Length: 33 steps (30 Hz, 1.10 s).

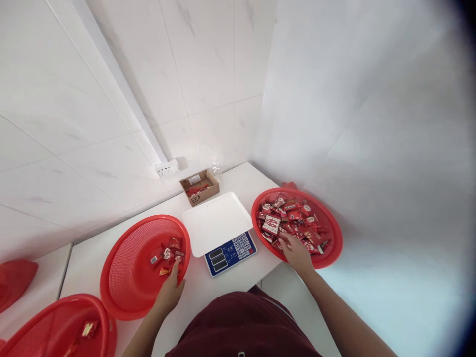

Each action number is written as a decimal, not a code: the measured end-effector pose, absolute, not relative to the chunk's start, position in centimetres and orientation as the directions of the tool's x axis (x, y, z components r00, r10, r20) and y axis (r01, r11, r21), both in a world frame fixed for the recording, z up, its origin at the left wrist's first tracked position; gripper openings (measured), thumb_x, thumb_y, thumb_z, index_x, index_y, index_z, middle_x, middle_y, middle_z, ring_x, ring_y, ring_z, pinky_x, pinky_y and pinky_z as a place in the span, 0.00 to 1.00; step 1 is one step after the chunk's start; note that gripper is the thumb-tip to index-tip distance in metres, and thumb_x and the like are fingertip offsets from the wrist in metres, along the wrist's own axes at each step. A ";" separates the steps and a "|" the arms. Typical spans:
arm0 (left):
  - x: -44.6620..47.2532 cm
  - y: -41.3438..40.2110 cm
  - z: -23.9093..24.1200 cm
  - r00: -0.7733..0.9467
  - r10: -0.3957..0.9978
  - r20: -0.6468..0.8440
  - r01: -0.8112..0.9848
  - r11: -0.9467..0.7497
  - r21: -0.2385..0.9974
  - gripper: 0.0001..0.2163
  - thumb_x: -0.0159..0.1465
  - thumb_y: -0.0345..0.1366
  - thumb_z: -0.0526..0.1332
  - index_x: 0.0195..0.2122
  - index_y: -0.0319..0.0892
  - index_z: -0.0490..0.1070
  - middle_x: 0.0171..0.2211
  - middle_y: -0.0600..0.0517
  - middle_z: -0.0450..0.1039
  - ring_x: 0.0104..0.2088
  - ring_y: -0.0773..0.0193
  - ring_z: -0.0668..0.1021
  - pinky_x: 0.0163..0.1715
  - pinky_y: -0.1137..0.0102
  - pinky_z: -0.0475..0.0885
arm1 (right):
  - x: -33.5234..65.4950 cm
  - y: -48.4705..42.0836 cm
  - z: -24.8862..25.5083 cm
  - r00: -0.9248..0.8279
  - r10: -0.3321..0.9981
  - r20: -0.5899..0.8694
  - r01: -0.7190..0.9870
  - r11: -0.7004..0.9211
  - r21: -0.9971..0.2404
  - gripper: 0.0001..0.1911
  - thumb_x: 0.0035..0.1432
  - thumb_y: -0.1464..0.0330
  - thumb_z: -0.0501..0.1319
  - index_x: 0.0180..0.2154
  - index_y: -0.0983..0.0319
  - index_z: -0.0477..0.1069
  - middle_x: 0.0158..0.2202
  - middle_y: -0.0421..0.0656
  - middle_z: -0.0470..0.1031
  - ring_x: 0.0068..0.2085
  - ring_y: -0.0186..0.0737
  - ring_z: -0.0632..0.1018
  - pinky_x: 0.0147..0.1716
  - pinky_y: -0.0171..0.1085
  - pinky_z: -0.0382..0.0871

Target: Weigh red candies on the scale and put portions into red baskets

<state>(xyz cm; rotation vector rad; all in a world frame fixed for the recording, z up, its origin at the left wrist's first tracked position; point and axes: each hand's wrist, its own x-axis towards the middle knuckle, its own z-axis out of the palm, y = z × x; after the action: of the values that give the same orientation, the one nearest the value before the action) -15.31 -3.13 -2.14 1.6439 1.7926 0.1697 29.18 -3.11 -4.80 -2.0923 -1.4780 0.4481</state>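
My left hand [169,293] rests on the near rim of a red mesh basket [126,282], fingers pointing at a few red snack packets [168,257] inside it. My right hand [296,254] reaches into the front of a second red basket [332,233] piled with several red and white packets [288,218], fingers down among them. Whether it grips a packet is hidden. Between the baskets stands a digital scale [230,252] with a white empty tray [216,223] and a blue keypad panel.
A small open cardboard box [200,186] sits behind the scale near a wall socket [166,168]. Another red basket [55,327] with a packet lies at bottom left. A red object [15,282] lies at far left. White tiled walls enclose the corner table.
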 end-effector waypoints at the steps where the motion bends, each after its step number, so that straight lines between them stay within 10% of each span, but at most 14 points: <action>1: -15.7 -3.3 -1.9 0.029 0.909 -0.415 0.838 0.204 0.506 0.34 0.62 0.33 0.50 0.69 0.34 0.39 0.57 0.35 0.68 0.56 0.49 0.73 0.52 0.57 0.68 | 30.1 -2.9 -4.8 0.358 0.932 0.053 0.781 -0.268 -0.565 0.22 0.61 0.61 0.49 0.51 0.63 0.71 0.50 0.51 0.76 0.51 0.47 0.75 0.52 0.44 0.67; 16: -8.9 -1.3 -0.4 0.107 0.994 -0.030 0.776 -0.065 0.627 0.33 0.62 0.40 0.55 0.67 0.40 0.47 0.65 0.40 0.55 0.66 0.48 0.57 0.63 0.50 0.54 | 30.2 0.8 -5.2 0.332 0.939 -0.092 0.928 -0.343 -0.148 0.29 0.60 0.64 0.51 0.62 0.62 0.57 0.61 0.55 0.65 0.56 0.54 0.69 0.52 0.53 0.61; 24: -5.5 -0.7 0.3 0.183 0.971 -0.153 0.804 -0.058 0.592 0.32 0.63 0.41 0.54 0.67 0.40 0.47 0.66 0.41 0.54 0.67 0.50 0.55 0.64 0.54 0.52 | 33.3 0.4 -4.2 0.429 0.894 -0.128 0.770 -0.436 -0.466 0.21 0.61 0.62 0.48 0.49 0.61 0.71 0.43 0.52 0.78 0.41 0.49 0.78 0.39 0.43 0.68; 33: -3.9 -0.4 1.2 0.233 0.949 -0.213 0.830 -0.080 0.552 0.31 0.63 0.39 0.54 0.66 0.40 0.49 0.65 0.42 0.57 0.66 0.51 0.58 0.63 0.55 0.54 | 32.3 1.0 -2.7 0.445 0.844 -0.300 0.146 -0.399 -0.905 0.17 0.53 0.56 0.58 0.41 0.56 0.72 0.37 0.47 0.79 0.39 0.48 0.79 0.38 0.42 0.74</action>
<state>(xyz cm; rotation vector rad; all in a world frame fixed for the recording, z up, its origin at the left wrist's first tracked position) -3.93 -0.42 1.20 1.9374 1.6258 0.2691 32.31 1.04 -2.67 -1.8257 -0.8427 1.0076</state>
